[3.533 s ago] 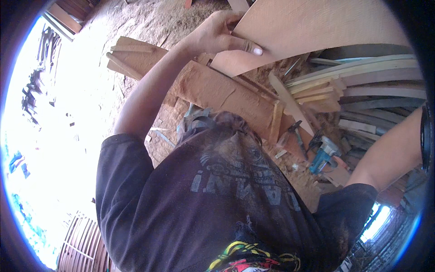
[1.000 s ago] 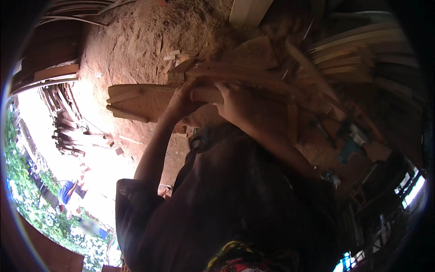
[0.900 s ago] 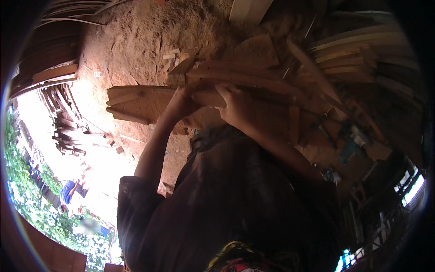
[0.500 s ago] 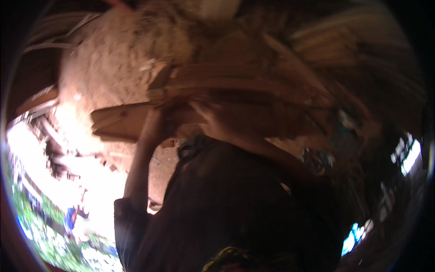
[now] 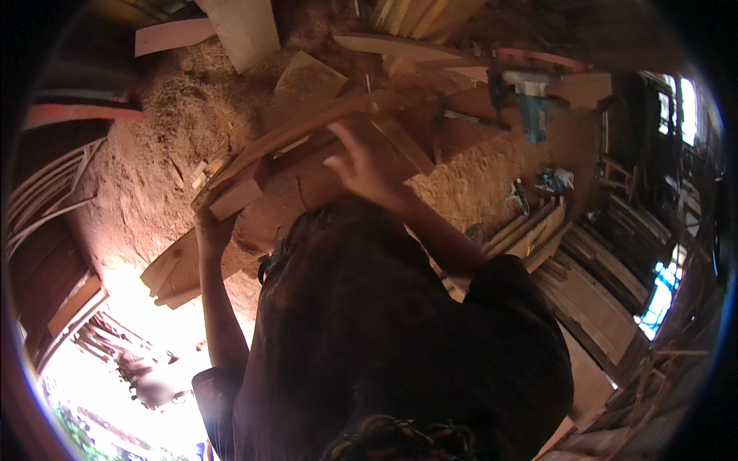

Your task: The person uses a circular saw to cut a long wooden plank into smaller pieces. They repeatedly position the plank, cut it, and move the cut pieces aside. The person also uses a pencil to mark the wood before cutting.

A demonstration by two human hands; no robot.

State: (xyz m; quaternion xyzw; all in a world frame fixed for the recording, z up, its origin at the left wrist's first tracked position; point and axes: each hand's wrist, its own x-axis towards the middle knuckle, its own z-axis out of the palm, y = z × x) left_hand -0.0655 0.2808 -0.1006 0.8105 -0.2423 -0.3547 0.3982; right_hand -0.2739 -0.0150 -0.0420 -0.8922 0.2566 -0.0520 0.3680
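A long curved wooden piece [image 5: 288, 132] slants up from left to right in front of me, with a short block-like end [image 5: 236, 200] at its lower left. At that end my left hand [image 5: 211, 219] is closed on the wood, its fingers partly hidden. My right hand [image 5: 367, 175] is open, thumb and fingers apart, above a flat board [image 5: 307, 180] and near the curved piece's middle. I cannot tell whether it touches either. Under my left forearm, a pale board end [image 5: 173, 265] juts out to the left.
A teal power tool [image 5: 532, 115] lies at the far right, near a hand tool [image 5: 465, 117]. Sawdust [image 5: 173, 146] covers the ground beyond. Stacked timber [image 5: 592, 300] is on the right. Curved wooden strips [image 5: 50, 192] lean at the left. Loose boards [image 5: 242, 31] lie at the back.
The view has turned and become sharper. My hands, close together on the wood before, are now farther apart, the right one open. The curved piece now slants more steeply.
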